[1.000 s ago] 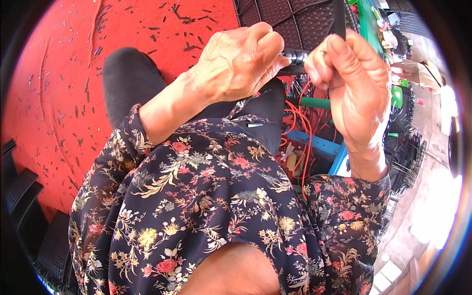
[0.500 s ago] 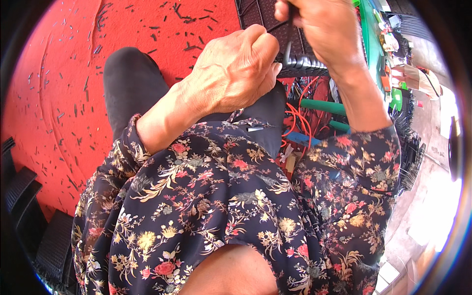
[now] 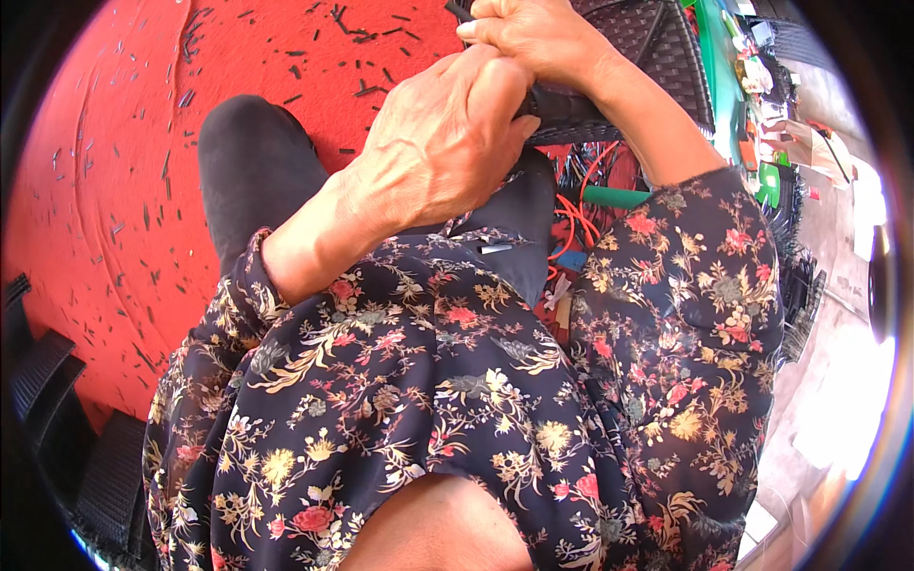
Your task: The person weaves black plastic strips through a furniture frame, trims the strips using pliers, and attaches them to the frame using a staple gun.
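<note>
A black woven wicker piece (image 3: pixel 657 57) lies at the top, over my lap, with its rounded edge toward me. My left hand (image 3: pixel 443 133) is closed at that edge, thumb pressed beside a dark band; its other fingertips are hidden. Just beyond it, my right hand (image 3: pixel 543 38) is closed, its wrist crossing over the wicker and its fingers touching or nearly touching the left knuckles. A dark narrow end (image 3: pixel 459 9) sticks out past the right fingers; whether it is a strip or a tool handle, I cannot tell.
Short black offcuts (image 3: pixel 357 33) litter the red floor covering (image 3: pixel 114 190). More black woven pieces (image 3: pixel 114 476) stand at the lower left. Right of my knee are orange tubing (image 3: pixel 576 219) and a green bar (image 3: pixel 614 197). Another person (image 3: pixel 814 152) is at the far right, beside a green-edged surface (image 3: pixel 724 86).
My right hand has swung left and down from above the wicker to beside my left hand, its forearm tilting left. The left hand has barely moved.
</note>
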`<state>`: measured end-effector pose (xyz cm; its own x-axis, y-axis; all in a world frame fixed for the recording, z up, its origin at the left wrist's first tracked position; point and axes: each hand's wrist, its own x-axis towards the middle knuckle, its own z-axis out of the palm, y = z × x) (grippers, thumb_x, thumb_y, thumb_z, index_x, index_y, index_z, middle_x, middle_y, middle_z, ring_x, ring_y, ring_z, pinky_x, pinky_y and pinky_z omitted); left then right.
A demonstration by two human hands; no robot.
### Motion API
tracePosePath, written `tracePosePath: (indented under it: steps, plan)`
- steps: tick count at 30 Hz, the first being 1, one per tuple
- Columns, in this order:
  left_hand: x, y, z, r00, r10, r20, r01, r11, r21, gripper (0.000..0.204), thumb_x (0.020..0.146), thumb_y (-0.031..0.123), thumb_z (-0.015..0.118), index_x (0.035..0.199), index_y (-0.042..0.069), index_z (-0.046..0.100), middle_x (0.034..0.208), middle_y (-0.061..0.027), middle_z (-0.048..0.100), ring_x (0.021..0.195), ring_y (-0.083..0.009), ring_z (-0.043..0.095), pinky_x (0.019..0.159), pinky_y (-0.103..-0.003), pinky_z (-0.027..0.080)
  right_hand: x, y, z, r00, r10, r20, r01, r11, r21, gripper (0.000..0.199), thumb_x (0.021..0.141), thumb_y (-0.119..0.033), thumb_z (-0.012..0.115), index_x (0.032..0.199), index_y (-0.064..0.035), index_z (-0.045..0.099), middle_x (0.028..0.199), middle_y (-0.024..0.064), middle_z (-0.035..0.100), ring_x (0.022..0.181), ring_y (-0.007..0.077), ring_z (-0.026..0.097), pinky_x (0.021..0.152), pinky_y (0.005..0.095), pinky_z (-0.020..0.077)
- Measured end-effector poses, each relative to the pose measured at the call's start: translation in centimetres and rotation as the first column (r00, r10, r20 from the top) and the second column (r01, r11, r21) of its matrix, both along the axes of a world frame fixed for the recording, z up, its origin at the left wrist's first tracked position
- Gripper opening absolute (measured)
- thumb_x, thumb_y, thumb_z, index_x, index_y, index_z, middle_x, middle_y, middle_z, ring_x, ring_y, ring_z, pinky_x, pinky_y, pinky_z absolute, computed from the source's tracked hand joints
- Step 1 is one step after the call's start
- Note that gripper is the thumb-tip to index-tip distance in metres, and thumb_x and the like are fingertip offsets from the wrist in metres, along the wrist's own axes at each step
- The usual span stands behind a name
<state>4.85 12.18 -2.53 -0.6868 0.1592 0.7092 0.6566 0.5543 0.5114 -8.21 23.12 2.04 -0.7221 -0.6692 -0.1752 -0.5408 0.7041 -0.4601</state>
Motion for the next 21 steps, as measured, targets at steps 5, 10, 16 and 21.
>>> tracePosePath:
  steps: [5,10,16,21]
  plan:
    - [0.2,-0.6,0.8,0.997,-0.063,0.034,0.066,0.995,-0.081,0.041,0.078,-0.003,0.064,0.119,0.002,0.057,0.096,-0.0182,0.059,0.083,-0.0370,0.061,0.069,-0.040,0.051,-0.6,0.7,-0.8,0.998,-0.013,0.054,0.009,0.997,0.072,0.026,0.077,-0.027,0.063,0.069,-0.0033,0.064,0.068,0.0195,0.061,0.065,0.0291,0.062,0.062,0.0412,0.0472]
    - [0.2,-1.4,2.3,0.991,-0.024,0.132,0.044,0.988,-0.146,0.039,0.079,-0.004,0.064,0.117,0.005,0.061,0.096,-0.0151,0.060,0.081,-0.0333,0.063,0.067,-0.037,0.051,-1.6,0.5,-0.8,0.990,0.035,0.135,-0.057,0.986,0.159,0.028,0.080,-0.028,0.062,0.070,-0.0022,0.064,0.069,0.0155,0.064,0.066,0.0259,0.063,0.062,0.0396,0.0487]
    - [0.0,-2.2,1.7,0.991,-0.029,0.129,0.045,0.992,-0.117,0.036,0.081,-0.004,0.063,0.116,0.003,0.062,0.081,-0.0117,0.053,0.068,-0.0265,0.057,0.061,-0.033,0.047,-0.9,1.2,3.5,0.904,0.028,0.427,0.065,0.977,-0.202,0.030,0.087,-0.015,0.060,0.109,0.0037,0.055,0.075,0.0059,0.064,0.061,0.0140,0.060,0.053,0.0282,0.0485]
    - [-0.1,-2.6,1.8,0.992,-0.049,0.113,0.060,0.993,-0.098,0.035,0.081,-0.003,0.064,0.116,0.002,0.063,0.076,-0.0111,0.051,0.066,-0.0242,0.055,0.060,-0.031,0.046,-1.9,2.9,1.8,0.777,0.366,0.513,-0.188,0.912,-0.365,0.048,0.074,0.004,0.054,0.122,0.0047,0.056,0.087,0.0071,0.067,0.079,0.0137,0.063,0.068,0.0267,0.0496]
